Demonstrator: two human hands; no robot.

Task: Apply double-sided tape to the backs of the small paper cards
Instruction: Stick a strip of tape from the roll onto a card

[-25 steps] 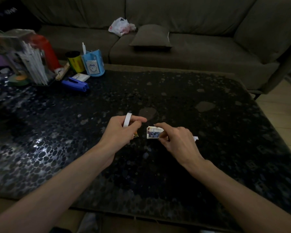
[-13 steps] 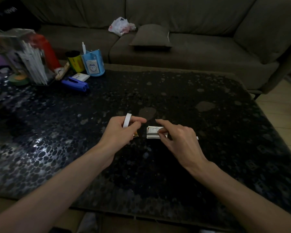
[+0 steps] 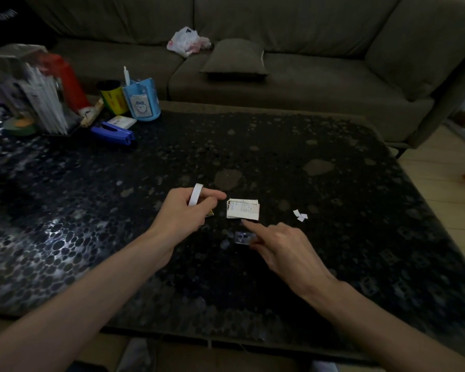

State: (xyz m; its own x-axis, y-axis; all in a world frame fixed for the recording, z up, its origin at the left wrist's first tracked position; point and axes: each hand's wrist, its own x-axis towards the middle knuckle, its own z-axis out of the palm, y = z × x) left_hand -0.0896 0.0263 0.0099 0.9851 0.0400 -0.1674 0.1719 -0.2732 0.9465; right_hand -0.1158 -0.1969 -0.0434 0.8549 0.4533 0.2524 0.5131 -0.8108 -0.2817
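Right grip has dragged one card off the stack, which sits just beyond its index tip. The card is at its thumb; can't tell if it's pinched or only touched. Left grip still clamps the tape roll. Looks like the next card is up for taping.

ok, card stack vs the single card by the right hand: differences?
The card stack is several cards piled, pale printed side up; the single card lies alone, dark picture up. Stack sits farther off, single card nearer, by the right hand. Both lie flat on the table.
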